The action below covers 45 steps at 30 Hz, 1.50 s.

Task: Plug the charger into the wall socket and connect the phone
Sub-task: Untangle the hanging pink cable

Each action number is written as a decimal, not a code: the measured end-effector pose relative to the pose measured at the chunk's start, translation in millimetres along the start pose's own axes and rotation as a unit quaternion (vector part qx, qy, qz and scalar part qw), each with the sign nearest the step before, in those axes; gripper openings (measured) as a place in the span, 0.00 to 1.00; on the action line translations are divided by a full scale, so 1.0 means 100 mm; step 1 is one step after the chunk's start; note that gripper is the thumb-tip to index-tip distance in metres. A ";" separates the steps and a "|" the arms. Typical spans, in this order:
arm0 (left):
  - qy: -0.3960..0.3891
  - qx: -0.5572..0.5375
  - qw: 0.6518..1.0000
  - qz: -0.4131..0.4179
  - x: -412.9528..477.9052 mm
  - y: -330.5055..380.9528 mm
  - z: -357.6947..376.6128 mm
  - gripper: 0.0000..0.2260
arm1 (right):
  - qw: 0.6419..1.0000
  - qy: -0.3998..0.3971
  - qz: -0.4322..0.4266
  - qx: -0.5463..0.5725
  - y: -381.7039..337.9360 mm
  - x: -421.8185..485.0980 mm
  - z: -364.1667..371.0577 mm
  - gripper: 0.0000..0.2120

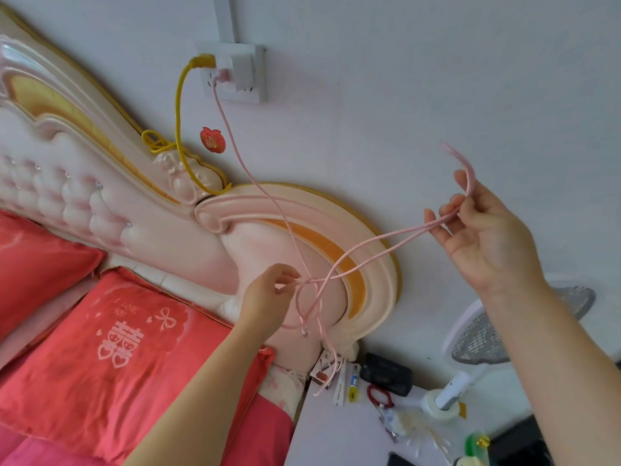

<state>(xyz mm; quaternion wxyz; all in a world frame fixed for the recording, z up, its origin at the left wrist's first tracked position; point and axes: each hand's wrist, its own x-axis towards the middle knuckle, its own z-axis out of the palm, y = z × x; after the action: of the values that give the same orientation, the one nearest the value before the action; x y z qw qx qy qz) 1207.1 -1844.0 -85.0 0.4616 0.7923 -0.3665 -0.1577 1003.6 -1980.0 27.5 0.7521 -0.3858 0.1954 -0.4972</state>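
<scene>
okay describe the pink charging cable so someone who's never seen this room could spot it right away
Start at the white wall socket above the pink headboard. Two cords hang from it; the pink cable drops from the small pink plug, crosses the headboard, and loops between the left hand and right hand. Its neighbour, the yellow cord, is thicker and runs down behind the headboard.

Bright, even, soft daylight, source unseen. Only faint shadows under the right hand and behind the left hand. Motion blur on the cable tip above the right hand. Wide-angle bending toward the edges; slightly soft overall.
</scene>
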 end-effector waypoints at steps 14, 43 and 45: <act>-0.106 -0.403 0.889 -0.192 -0.09 -0.04 -0.08 0.05 | 0.966 0.104 -0.033 0.233 -0.44 0.17 0.22 0.14; -0.108 -0.584 0.796 -0.113 -0.09 0.22 0.06 0.14 | 0.761 -0.145 0.112 -0.622 1.31 -0.48 0.06 0.37; -0.130 -0.586 0.791 -0.118 -0.07 0.19 0.01 0.15 | 0.769 -0.128 0.104 -0.618 1.27 -0.45 0.00 0.27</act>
<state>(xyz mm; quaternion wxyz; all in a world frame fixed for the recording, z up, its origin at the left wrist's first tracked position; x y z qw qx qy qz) 1193.7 -1845.7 -69.7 0.7633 0.3784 -0.1640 -0.4973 1059.7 -1913.3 -74.8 0.4163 -0.8047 0.4015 -0.1338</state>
